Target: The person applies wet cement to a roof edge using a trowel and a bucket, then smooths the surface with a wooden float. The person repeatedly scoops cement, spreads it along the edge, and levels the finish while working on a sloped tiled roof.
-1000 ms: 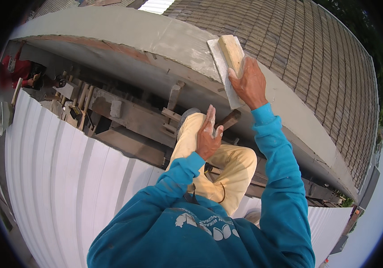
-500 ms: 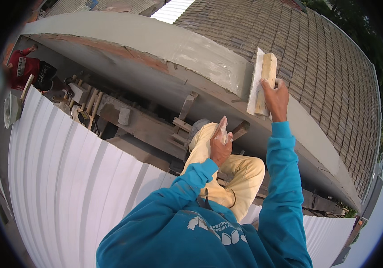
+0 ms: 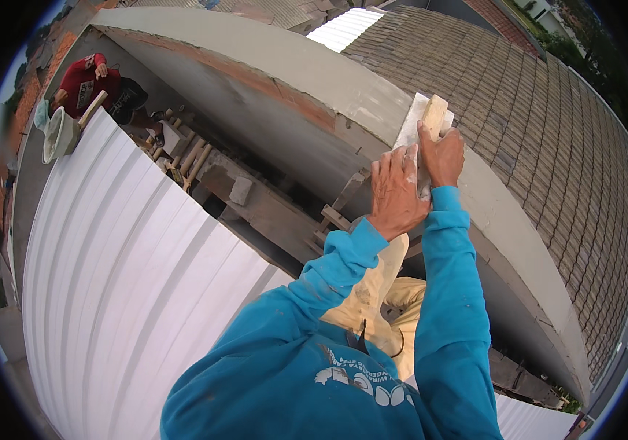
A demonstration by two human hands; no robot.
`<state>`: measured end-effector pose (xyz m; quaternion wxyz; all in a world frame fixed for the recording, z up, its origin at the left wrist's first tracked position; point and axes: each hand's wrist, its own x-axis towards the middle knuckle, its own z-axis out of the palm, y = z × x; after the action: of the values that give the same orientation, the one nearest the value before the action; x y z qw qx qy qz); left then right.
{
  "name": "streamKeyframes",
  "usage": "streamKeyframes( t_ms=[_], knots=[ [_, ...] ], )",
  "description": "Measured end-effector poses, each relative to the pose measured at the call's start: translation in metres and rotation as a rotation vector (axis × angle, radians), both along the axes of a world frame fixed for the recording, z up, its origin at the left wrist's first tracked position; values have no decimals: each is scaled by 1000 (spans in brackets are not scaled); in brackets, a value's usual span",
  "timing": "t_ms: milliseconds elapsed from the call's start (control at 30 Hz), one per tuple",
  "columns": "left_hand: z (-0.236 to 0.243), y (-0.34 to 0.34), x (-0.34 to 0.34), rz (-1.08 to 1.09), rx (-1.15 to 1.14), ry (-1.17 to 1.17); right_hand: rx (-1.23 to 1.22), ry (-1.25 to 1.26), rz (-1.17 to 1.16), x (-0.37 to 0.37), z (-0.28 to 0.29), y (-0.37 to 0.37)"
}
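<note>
My right hand [image 3: 441, 158] is closed on the pale wooden handle [image 3: 435, 108] of a plastering float, whose white plate [image 3: 407, 126] is against the top of the grey rendered band [image 3: 510, 207]. My left hand [image 3: 394, 191] is right beside it at the float's lower left, fingers extended and slightly bent, smeared with white mortar, touching the float or band edge; the exact contact is hidden. My bent legs [image 3: 376, 293] in cream trousers are beneath my arms.
A co-worker in a red top [image 3: 79, 84] is at upper left by a pale bucket [image 3: 61, 138]. White corrugated roofing [image 3: 127, 279] fills the lower left. Planks and poles [image 3: 244, 216] lie under the band; grey roof tiles [image 3: 563, 161] rise at right.
The float has moved right and turned on the band. My left hand has risen from near my knee to beside it. The view has shifted, showing more of the co-worker.
</note>
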<state>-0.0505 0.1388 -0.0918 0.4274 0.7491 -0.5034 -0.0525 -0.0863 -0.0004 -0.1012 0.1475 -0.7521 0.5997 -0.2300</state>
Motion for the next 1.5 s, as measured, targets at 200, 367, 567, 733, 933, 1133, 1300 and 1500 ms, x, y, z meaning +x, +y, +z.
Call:
streamKeyframes(
  t_ms=[200, 367, 567, 733, 933, 1133, 1300, 1500],
  knots=[
    [0, -57, -4, 87, 237, -78, 5, -300, 11, -84, 39, 46],
    [-27, -94, -10, 85, 243, -71, 140, -397, -132, -192, 23, 107],
    [-2, -92, -74, -318, 97, 110, 296, -585, -348, -230, 26, 155],
    [28, -89, 14, -184, 47, 102, 229, -573, -379, -264, 12, 159],
    [20, -83, 208, 133, 265, -172, 280, -583, -411, -269, -5, 169],
    [1, -72, 356, 379, 632, -271, 368, -621, -366, -255, -14, 174],
    [-3, -75, 359, 230, 648, -330, 366, -625, -366, -264, -17, 177],
    [-1, -80, 247, 60, 616, -278, 511, -829, -400, -278, -42, 176]
  ],
)
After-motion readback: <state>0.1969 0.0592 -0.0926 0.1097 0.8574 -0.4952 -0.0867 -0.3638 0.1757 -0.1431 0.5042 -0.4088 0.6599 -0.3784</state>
